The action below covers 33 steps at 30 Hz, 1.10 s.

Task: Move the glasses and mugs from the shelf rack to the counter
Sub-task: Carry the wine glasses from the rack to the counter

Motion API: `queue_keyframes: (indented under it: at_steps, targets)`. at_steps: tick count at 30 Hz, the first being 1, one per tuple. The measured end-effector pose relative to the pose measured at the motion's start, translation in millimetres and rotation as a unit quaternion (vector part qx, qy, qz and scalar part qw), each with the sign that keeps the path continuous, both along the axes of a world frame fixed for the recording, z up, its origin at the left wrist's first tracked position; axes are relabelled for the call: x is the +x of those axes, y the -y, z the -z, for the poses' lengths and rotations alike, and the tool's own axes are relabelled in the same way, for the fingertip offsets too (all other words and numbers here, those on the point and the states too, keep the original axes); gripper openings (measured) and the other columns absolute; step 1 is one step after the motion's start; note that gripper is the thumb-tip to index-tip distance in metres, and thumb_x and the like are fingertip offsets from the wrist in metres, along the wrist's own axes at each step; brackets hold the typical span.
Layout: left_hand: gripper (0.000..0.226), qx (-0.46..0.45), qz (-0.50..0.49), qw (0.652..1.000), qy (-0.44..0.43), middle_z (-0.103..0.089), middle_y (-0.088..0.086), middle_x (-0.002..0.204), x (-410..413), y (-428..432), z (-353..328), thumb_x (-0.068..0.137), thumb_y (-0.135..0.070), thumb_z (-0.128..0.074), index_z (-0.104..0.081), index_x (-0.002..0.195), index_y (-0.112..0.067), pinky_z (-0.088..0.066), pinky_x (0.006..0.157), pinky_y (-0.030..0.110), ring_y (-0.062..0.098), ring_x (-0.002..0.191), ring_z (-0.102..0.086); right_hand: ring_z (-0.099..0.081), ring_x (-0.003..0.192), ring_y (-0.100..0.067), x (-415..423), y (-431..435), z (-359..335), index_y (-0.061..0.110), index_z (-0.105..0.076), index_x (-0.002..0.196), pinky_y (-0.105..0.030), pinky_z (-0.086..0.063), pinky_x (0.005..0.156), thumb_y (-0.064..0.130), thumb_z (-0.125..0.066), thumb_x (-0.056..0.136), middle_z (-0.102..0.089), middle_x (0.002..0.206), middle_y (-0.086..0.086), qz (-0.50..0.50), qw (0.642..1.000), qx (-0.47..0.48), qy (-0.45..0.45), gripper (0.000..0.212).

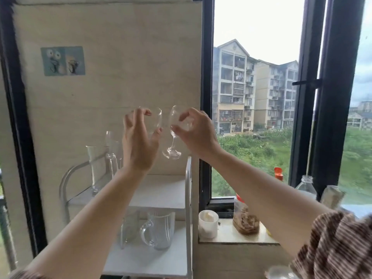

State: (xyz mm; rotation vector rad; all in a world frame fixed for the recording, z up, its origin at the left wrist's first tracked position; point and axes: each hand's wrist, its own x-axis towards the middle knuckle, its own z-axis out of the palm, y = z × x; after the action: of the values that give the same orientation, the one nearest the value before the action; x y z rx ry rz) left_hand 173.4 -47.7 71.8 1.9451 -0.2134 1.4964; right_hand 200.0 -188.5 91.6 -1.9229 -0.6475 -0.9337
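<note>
Both hands are raised above the white shelf rack [188, 198]. My left hand [138, 141] grips a clear glass [156, 121] by its bowl. My right hand [196, 131] holds a clear wine glass [173, 146], tilted, its stem and foot hanging free above the rack's top shelf. On that top shelf stand a tall flute [93, 168] and another stemmed glass [111, 154], partly hidden by my left wrist. The lower shelf holds a ribbed glass mug [159, 230] with a handle and a second clear glass [126, 230] beside it.
To the right, the windowsill [225, 236] carries a white cup [208, 223], a plastic jar of brown food [245, 220], a clear bottle [306, 188] and an orange-capped bottle [278, 173]. An open window with dark frames lies behind. A beige panel backs the rack.
</note>
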Motion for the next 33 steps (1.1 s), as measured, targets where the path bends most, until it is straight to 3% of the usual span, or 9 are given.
queue_keyframes:
  at_steps: [4,10,12,14,18,22,26,29,33]
  targets:
    - [0.038,-0.010,0.043,0.998,0.044,-0.048,-0.001,0.101,-22.1,33.1,-18.5,0.075,-0.017,-0.074,-0.054,0.108,-0.014,-0.025,0.063,0.015,0.012,0.072,-0.041,-0.062,0.098,-0.022,-31.9,39.4,-11.6,0.018,-0.051,0.121,-0.039,-0.052,0.084,0.025,-0.076,0.078,-0.061,0.112,0.001,0.015,0.997,0.054,0.045,0.051]
    - [0.043,-0.007,0.128,0.992,0.002,-0.059,-0.001,0.108,-51.4,111.6,-8.0,0.073,-0.022,-0.077,-0.053,0.108,-0.021,-0.031,0.069,0.016,0.013,0.085,-0.048,-0.061,0.094,-0.022,-80.0,137.7,8.6,0.010,-0.037,0.143,-0.017,-0.049,0.068,0.029,-0.079,0.077,-0.060,0.104,-0.005,0.093,0.994,0.052,0.011,0.081]
    - [0.044,0.010,0.179,0.983,-0.033,-0.061,-0.001,0.116,-64.1,145.2,5.6,0.074,-0.025,-0.077,-0.051,0.109,-0.024,-0.042,0.080,0.027,0.018,0.093,-0.056,-0.065,0.093,-0.032,-103.4,178.6,20.8,0.004,-0.036,0.143,-0.016,-0.050,0.060,0.027,-0.081,0.075,-0.065,0.104,-0.016,0.112,0.992,0.056,-0.011,0.085]
    - [0.046,0.020,0.222,0.973,-0.062,-0.060,0.002,0.120,-82.0,183.5,22.4,0.074,-0.026,-0.078,-0.050,0.110,-0.025,-0.047,0.084,0.038,0.023,0.098,-0.060,-0.064,0.096,-0.029,-131.6,221.2,34.4,0.004,-0.035,0.145,-0.019,-0.052,0.068,0.029,-0.082,0.073,-0.063,0.117,-0.019,0.136,0.988,0.053,-0.044,0.089]
    - [0.061,0.020,0.289,0.952,-0.103,-0.056,0.010,0.121,-125.2,271.4,60.3,0.070,-0.022,-0.082,-0.047,0.121,-0.019,-0.046,0.075,0.033,0.024,0.095,-0.061,-0.057,0.095,-0.015,-199.2,311.0,65.0,0.004,-0.041,0.142,-0.015,-0.044,0.074,0.028,-0.084,0.069,-0.061,0.124,-0.011,0.208,0.972,0.041,-0.104,0.088]
    - [0.075,0.012,0.357,0.919,-0.167,-0.055,0.010,0.121,-180.0,368.8,101.6,0.067,-0.017,-0.084,-0.042,0.130,-0.019,-0.047,0.069,0.024,0.020,0.088,-0.062,-0.059,0.069,-0.009,-284.0,403.6,103.3,0.003,-0.050,0.134,-0.008,-0.044,0.055,0.024,-0.087,0.065,-0.067,0.100,-0.011,0.267,0.952,0.036,-0.146,0.081]
    - [0.082,0.024,0.425,0.876,-0.229,-0.055,0.006,0.121,-248.3,470.7,146.6,0.066,-0.020,-0.085,-0.041,0.135,-0.019,-0.050,0.087,0.028,0.016,0.098,-0.060,-0.063,0.090,-0.023,-376.6,495.9,141.9,0.008,-0.057,0.129,-0.032,-0.055,0.078,0.024,-0.086,0.063,-0.066,0.100,-0.005,0.325,0.921,0.038,-0.211,0.074]
    - [0.085,0.052,0.465,0.840,-0.274,-0.053,0.005,0.126,-302.0,547.9,173.5,0.065,-0.022,-0.084,-0.041,0.139,-0.016,-0.043,0.090,0.029,0.014,0.105,-0.053,-0.060,0.092,-0.017,-451.0,557.5,166.4,0.012,-0.060,0.126,-0.019,-0.049,0.074,0.021,-0.085,0.062,-0.065,0.110,-0.003,0.379,0.892,0.058,-0.240,0.069]
    - [0.083,0.096,0.533,0.780,-0.313,-0.051,0.006,0.124,-373.9,647.0,200.2,0.063,-0.019,-0.084,-0.046,0.137,-0.013,-0.047,0.091,0.032,0.021,0.100,-0.060,-0.059,0.106,-0.019,-545.3,630.4,187.7,0.010,-0.059,0.126,-0.028,-0.048,0.084,0.025,-0.085,0.061,-0.062,0.119,-0.004,0.464,0.838,0.074,-0.277,0.072]
